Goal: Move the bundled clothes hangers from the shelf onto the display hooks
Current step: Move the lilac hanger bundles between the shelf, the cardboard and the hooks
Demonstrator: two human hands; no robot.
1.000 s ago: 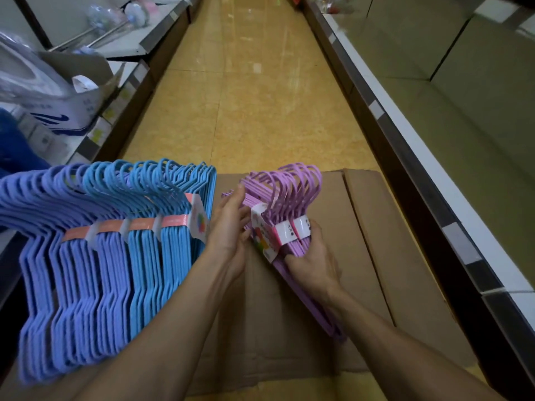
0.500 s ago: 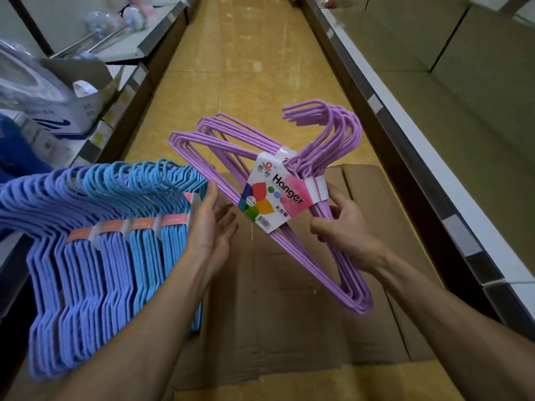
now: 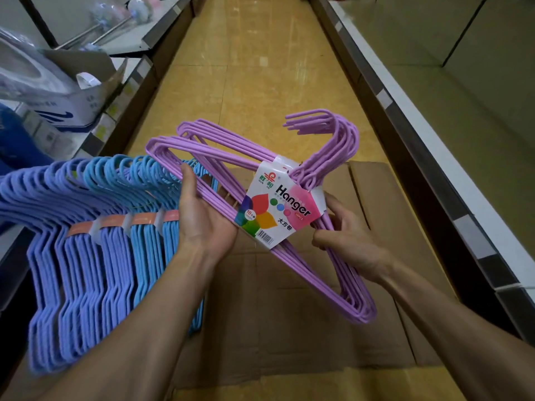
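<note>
Right hand (image 3: pixel 346 241) first: fingers curled round the wires of the purple hanger bundle (image 3: pixel 341 273), thumb pinching from the near side, just right of the paper label (image 3: pixel 276 211). Left hand (image 3: pixel 202 218) comes in palm up under the bundle's other arm, thumb hooked over the top wire, the fingers tucked beneath it and out of sight, so it grips as well. Both hands are on the bundle, and it is held in the air, tilted, its hooks (image 3: pixel 327 134) pointing up and away toward the right.

The label wraps the necks of the hangers and reads "Hanger", with coloured petals and a barcode at its lower edge.

Below the hands lies a flattened cardboard box (image 3: pixel 289 314), its flaps spread over the floor; the bundle hangs clear above it.

Tight against the left forearm is a long row of blue hanger bundles (image 3: pixel 110 256), lighter blue nearest the hand, more violet-blue farther left, each banded with an orange and white strip (image 3: pixel 139 221). The left hand sits right at the end of that row, with the purple wires crossing over the nearest blue hooks.

Farther out, a yellow tiled aisle (image 3: pixel 246 82) runs straight ahead. A shelf edge (image 3: pixel 434 146) with a pale price strip lines the right side. On the left shelves (image 3: pixel 162 33) stands a white carton with a blue swoosh mark (image 3: pixel 66 114), with blurred goods behind it.
</note>
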